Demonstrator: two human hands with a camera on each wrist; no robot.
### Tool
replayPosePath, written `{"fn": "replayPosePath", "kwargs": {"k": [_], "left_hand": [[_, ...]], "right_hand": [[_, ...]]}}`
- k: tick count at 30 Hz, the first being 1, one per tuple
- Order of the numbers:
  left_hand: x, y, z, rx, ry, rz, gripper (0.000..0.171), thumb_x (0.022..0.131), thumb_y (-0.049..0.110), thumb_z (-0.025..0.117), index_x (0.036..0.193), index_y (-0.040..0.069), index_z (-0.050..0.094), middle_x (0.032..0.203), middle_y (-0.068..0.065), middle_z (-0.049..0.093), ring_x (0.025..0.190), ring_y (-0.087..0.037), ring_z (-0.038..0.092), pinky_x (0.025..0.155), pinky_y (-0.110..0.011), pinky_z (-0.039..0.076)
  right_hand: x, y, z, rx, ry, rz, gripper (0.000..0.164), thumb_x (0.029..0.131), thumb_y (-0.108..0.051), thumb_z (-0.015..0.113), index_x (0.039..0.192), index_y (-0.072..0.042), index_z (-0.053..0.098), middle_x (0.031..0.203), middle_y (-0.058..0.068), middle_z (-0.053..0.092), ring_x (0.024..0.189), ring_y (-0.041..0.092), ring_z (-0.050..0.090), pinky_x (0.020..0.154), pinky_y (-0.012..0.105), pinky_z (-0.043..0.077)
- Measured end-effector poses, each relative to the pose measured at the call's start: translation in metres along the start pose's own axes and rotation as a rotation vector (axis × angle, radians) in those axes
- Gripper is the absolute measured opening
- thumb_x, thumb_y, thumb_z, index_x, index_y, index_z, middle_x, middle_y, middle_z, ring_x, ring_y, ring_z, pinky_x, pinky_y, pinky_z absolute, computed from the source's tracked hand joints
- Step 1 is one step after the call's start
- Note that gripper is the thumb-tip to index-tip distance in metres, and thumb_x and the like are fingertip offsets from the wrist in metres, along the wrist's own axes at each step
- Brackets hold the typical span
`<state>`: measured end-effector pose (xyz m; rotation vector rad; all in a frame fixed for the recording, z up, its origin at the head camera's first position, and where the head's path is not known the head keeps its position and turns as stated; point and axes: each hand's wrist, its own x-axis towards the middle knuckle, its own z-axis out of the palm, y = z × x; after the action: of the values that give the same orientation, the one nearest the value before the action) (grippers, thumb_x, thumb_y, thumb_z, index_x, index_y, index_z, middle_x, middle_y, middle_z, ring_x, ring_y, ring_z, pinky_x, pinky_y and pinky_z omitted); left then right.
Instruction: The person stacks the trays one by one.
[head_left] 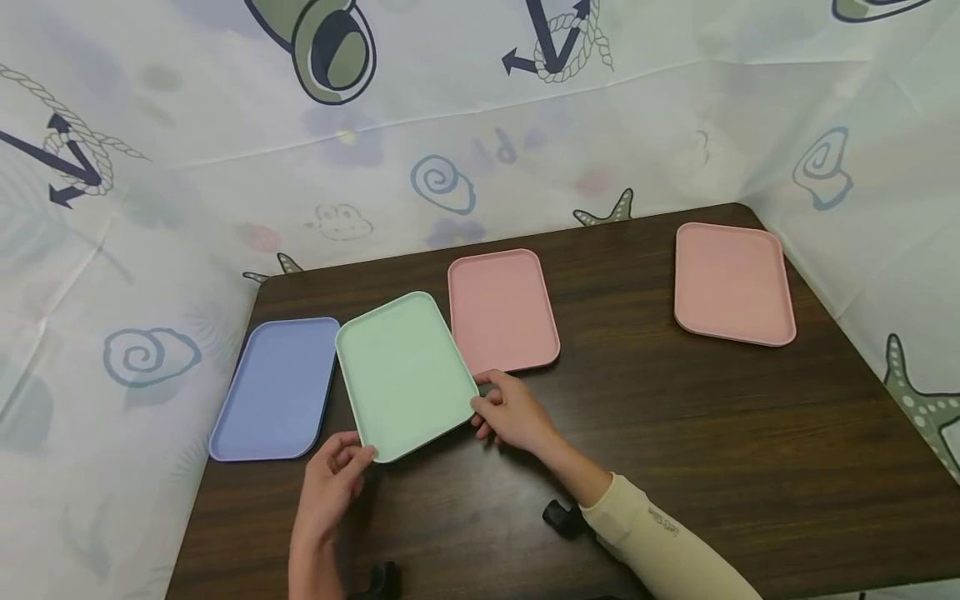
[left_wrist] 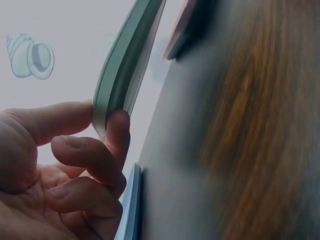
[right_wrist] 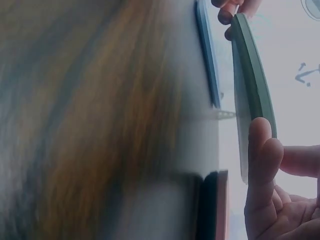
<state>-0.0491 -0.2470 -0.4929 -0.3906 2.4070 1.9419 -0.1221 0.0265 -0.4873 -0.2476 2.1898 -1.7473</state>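
Fingers of left hand (head_left: 332, 482) and right hand (head_left: 513, 414) pinch green tray (head_left: 408, 379) above tabletop (head_left: 675, 433); uneven lowering could knock middle pink tray (head_left: 504, 308).

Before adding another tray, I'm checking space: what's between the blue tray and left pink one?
In the head view, the green tray, held by its near corners, appears there.

Can't really read any words here tbh. There's some small dark print (head_left: 663, 522) on the cream sleeve (head_left: 693, 554), but it's too tiny to make out. The patterned cloth (head_left: 645, 117) has faint bluish letter-like marks (head_left: 506, 146), one kinda like a "d", otherwise too washed out.
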Motion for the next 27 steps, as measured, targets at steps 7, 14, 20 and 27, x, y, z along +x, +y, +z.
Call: {"fn": "replayPosePath", "kwargs": {"k": [7,14,20,27], "left_hand": [[0.008,0.005,0.014,-0.001,-0.055,0.023,0.025,0.094,0.006,0.065,0.113,-0.006,0.055,0.077,-0.012,0.062,0.048,-0.011,0.037,0.049,-0.024,0.034],[0.018,0.008,0.033,-0.001,-0.092,0.040,0.024,0.094,0.006,0.065,0.113,-0.005,0.056,0.077,-0.013,0.062,0.046,-0.012,0.037,0.048,-0.024,0.032],[0.029,0.010,0.048,0.003,-0.121,0.054,0.025,0.095,0.008,0.065,0.115,-0.003,0.058,0.079,-0.015,0.062,0.046,-0.012,0.037,0.047,-0.025,0.033],[0.046,0.015,0.060,0.111,-0.144,0.095,0.022,0.095,0.011,0.065,0.114,0.001,0.061,0.086,-0.024,0.062,0.048,-0.012,0.041,0.047,-0.025,0.034]], "right_hand": [[0.000,0.005,-0.014,0.027,0.062,-0.022,0.036,0.095,-0.006,0.058,0.130,0.000,0.054,0.073,0.013,0.069,0.058,0.027,0.067,0.049,0.048,0.052],[-0.003,0.012,-0.033,0.028,0.109,0.024,0.036,0.097,-0.008,0.058,0.132,-0.002,0.054,0.074,0.013,0.069,0.058,0.025,0.067,0.050,0.046,0.052],[-0.003,0.020,-0.046,0.052,0.139,0.028,0.036,0.098,-0.009,0.057,0.132,-0.001,0.054,0.075,0.014,0.070,0.059,0.027,0.068,0.049,0.045,0.052],[-0.006,0.029,-0.059,0.087,0.154,0.022,0.041,0.099,-0.011,0.057,0.136,0.004,0.049,0.079,0.022,0.070,0.064,0.037,0.068,0.048,0.045,0.052]]}}
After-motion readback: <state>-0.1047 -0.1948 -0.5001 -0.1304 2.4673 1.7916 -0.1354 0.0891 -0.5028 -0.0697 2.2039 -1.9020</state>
